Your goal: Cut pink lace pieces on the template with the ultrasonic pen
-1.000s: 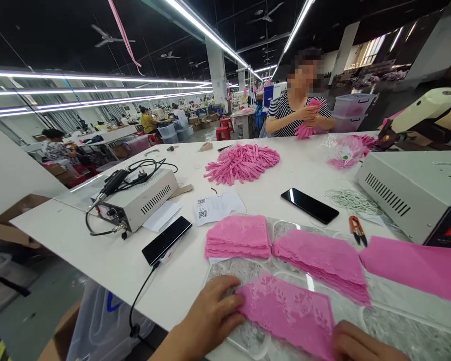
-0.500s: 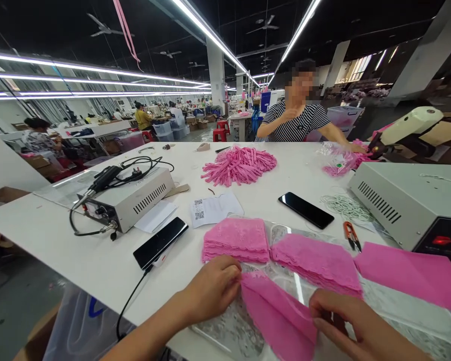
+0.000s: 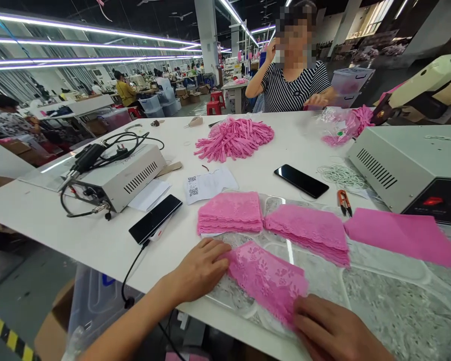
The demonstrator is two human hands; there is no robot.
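A pink lace fabric piece (image 3: 265,278) with a floral pattern is spread over the clear, marbled mat (image 3: 379,296). Its left end is pinched between the fingers of my left hand (image 3: 199,271). At the lower right corner, my right hand (image 3: 328,326) grips the same piece, its fingertips partly hidden. Just beyond lie two stacks of pink lace pieces, a left stack (image 3: 229,213) and a middle stack (image 3: 308,230). Farther right, a plain pink fabric piece (image 3: 402,235) lies flat.
Two phones, one left (image 3: 156,218) and one right (image 3: 301,180), lie on the white table. Orange thread snips (image 3: 344,202) sit by a grey machine box (image 3: 432,170). Another control box (image 3: 131,175) stands left. Pink straps (image 3: 236,138) are heaped behind; a person (image 3: 296,85) sits across.
The lace piece, folded over before, now lies flatter with its floral side showing. My right hand has moved slightly left and down. The view has tilted downward, and the person opposite has raised a hand.
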